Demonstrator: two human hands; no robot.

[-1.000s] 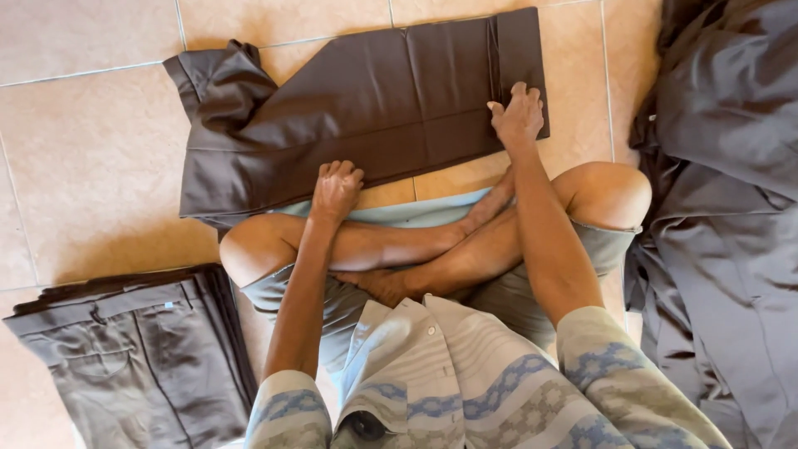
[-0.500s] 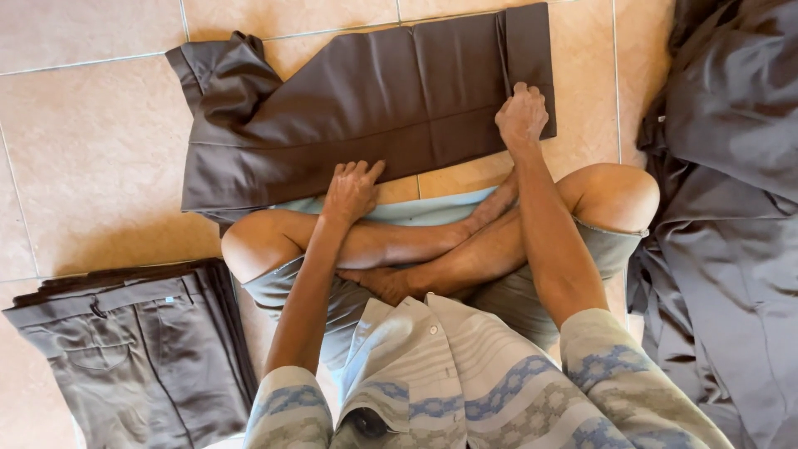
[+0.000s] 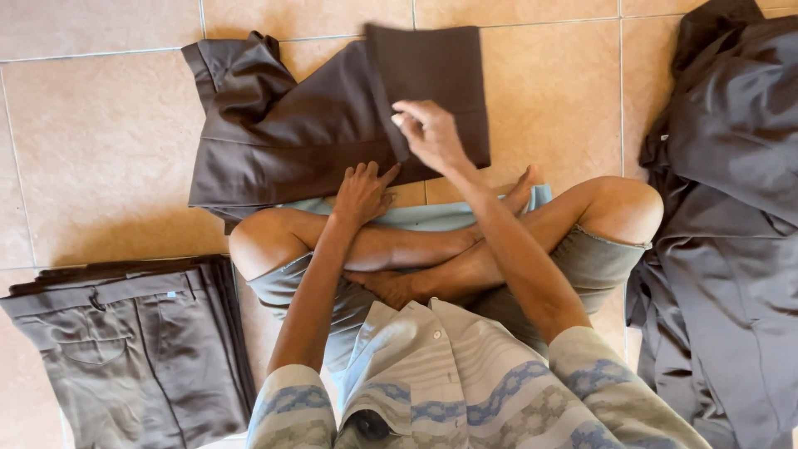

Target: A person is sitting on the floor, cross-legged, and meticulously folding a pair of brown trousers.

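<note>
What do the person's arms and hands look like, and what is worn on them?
Both arms are slim and bare from above the elbow down. Short striped sleeves in pale grey carry a blue patterned band. The left hand and right hand have no gloves, rings or watch visible.

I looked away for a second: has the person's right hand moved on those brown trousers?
Yes. The right hand has swung left, from the trousers' far right end toward their middle, carrying the leg end over, nearer the vertical tile seam.
</note>
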